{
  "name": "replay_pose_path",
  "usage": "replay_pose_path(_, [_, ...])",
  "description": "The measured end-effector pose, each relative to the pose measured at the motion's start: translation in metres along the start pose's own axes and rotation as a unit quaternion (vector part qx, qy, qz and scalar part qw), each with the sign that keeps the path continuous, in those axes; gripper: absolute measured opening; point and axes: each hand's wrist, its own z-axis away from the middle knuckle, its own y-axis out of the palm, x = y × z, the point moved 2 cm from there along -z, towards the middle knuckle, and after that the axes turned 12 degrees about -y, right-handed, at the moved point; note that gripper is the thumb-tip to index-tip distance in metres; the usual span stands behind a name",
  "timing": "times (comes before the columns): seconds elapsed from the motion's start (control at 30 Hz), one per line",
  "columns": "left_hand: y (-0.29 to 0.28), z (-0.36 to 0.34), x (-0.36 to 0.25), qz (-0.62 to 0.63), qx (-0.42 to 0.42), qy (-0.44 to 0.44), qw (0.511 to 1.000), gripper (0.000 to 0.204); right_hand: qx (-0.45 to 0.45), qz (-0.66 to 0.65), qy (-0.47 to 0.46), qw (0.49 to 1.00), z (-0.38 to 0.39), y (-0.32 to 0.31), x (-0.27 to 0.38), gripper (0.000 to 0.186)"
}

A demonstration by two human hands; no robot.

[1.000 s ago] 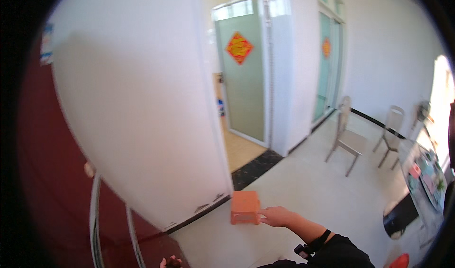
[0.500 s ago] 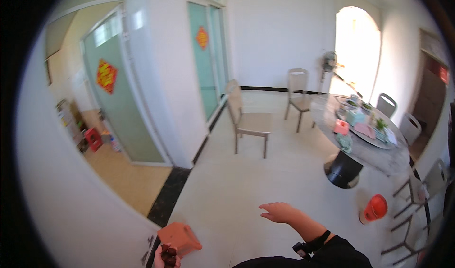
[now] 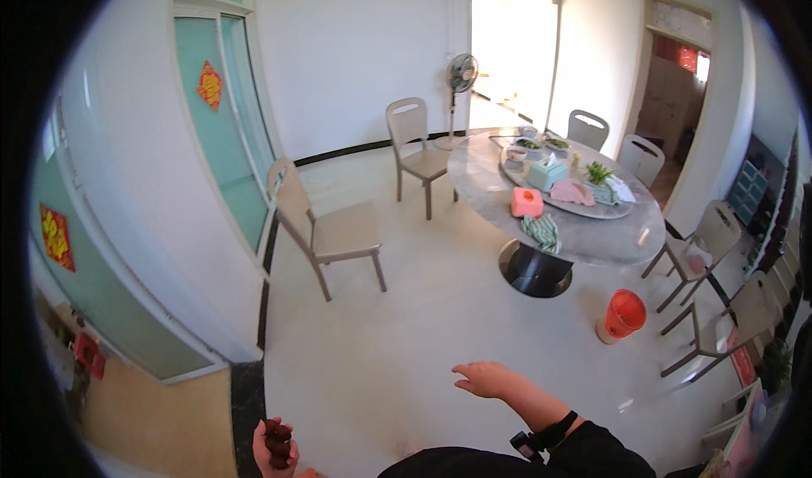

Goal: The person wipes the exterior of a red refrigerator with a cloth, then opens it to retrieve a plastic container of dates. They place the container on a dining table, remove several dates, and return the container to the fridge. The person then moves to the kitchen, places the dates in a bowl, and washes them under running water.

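My left hand (image 3: 275, 450), low at the centre-left, is wrapped round a few dark brown roundish objects (image 3: 279, 442), too indistinct to name. My right hand (image 3: 470, 379) reaches out above the pale tiled floor (image 3: 389, 334), fingers apart and holding nothing. A red-orange bucket (image 3: 623, 313) stands to the right of it, beside the black base of a round marble table (image 3: 482, 173). On the table are a turntable, dishes of greens, a pink box, a teal tissue box, cloths and a plant.
Beige chairs (image 3: 342, 233) (image 3: 414, 127) stand left of and behind the table, several more at its right. A fan (image 3: 462, 74) stands by a bright arched opening. A frosted glass door (image 3: 118, 292) and dark threshold (image 3: 247, 410) are at left, another doorway (image 3: 677, 97) at back right.
My view has swung right toward the table. My right hand, at the orange stool a second ago, is away from it and open; the stool has dropped almost out of view.
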Motion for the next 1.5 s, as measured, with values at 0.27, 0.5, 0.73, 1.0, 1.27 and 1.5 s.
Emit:
replay_pose_path(0.27, [0.114,-0.164,-0.055,-0.110,0.135,-0.105,0.979,0.034,-0.058,-0.098,0.173,0.978,-0.020,-0.039,-0.055,0.040])
replay_pose_path(0.5, [0.221,-0.306,-0.052,-0.175,0.255,-0.172,0.935,0.035,-0.179,-0.100,0.270,0.941,-0.048,-0.067,-0.199,0.037])
replay_pose_path(0.73, [0.334,-0.425,-0.065,-0.194,0.274,-0.214,0.917,0.035,-0.341,0.089,0.404,0.844,-0.084,-0.133,-0.381,0.055])
replay_pose_path(1.0, [0.422,-0.533,-0.080,-0.266,0.259,-0.247,0.895,0.035,-0.321,0.097,0.547,0.767,-0.135,-0.172,-0.468,0.060])
replay_pose_path(1.27, [0.523,-0.665,-0.108,-0.312,0.293,-0.292,0.856,0.032,-0.501,0.008,0.676,0.541,-0.152,-0.181,-0.468,0.041])
replay_pose_path(1.5, [0.601,-0.773,-0.094,-0.305,0.309,-0.415,0.800,0.033,-0.402,0.228,0.528,0.713,-0.233,-0.264,-0.469,0.056])
